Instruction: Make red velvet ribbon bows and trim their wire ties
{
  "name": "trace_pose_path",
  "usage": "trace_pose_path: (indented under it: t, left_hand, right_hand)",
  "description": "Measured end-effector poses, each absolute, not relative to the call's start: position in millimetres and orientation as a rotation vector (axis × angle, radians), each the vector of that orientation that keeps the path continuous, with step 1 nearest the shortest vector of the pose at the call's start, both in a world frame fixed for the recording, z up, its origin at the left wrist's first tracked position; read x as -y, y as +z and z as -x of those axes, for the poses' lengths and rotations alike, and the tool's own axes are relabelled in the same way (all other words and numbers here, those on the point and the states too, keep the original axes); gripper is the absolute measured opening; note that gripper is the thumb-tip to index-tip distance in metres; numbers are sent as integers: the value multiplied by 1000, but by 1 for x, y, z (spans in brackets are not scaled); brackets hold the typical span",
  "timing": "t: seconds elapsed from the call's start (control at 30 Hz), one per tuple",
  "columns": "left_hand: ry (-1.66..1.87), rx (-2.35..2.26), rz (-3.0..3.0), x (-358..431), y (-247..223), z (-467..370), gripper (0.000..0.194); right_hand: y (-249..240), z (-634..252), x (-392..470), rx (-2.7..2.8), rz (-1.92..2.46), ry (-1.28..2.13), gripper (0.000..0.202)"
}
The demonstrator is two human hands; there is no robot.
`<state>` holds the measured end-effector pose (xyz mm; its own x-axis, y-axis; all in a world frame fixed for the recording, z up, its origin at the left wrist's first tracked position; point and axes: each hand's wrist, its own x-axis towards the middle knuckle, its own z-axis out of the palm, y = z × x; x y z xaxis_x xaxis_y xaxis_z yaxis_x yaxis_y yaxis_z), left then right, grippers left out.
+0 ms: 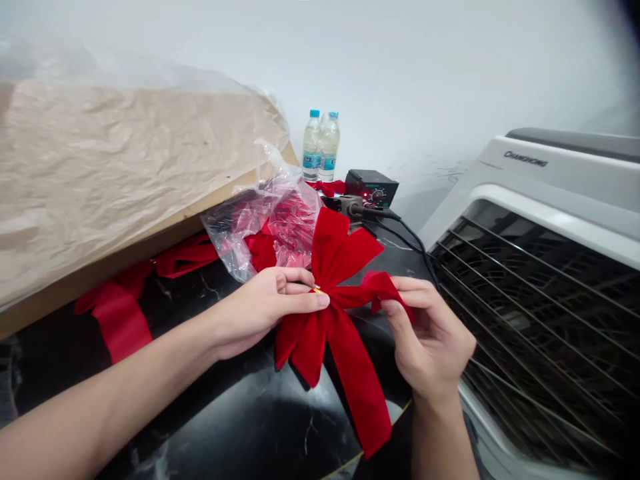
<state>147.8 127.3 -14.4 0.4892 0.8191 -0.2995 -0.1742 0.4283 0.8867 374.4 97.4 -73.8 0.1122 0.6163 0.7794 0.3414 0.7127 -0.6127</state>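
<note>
A red velvet ribbon bow is held up over the black marbled table, its loops and tails fanned out. My left hand pinches the bow's centre between thumb and fingers, where a small yellow or gold strip shows. With thumb and fingers closed, my right hand grips a ribbon end on the bow's right side. That strip stretches sideways from the centre and folds over near my fingertips. Behind the bow lies a clear plastic bag with red ribbon pieces inside.
More red ribbon lies on the table at left, beside a large paper-covered box. Two water bottles stand at the back near a black control box with cables. A white Changhong appliance stands at right.
</note>
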Motion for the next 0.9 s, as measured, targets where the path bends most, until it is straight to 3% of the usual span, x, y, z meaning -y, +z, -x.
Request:
trace_pose_path:
  t: [0.3, 0.9]
  left_hand:
    - [473, -877, -995, -133, -12, -137, 14]
    - [432, -915, -1059, -136, -13, -136, 26]
  right_hand:
    - [-66, -385, -99, 1673, 871, 247, 18]
    - [-59, -385, -91, 1722, 850, 132, 23]
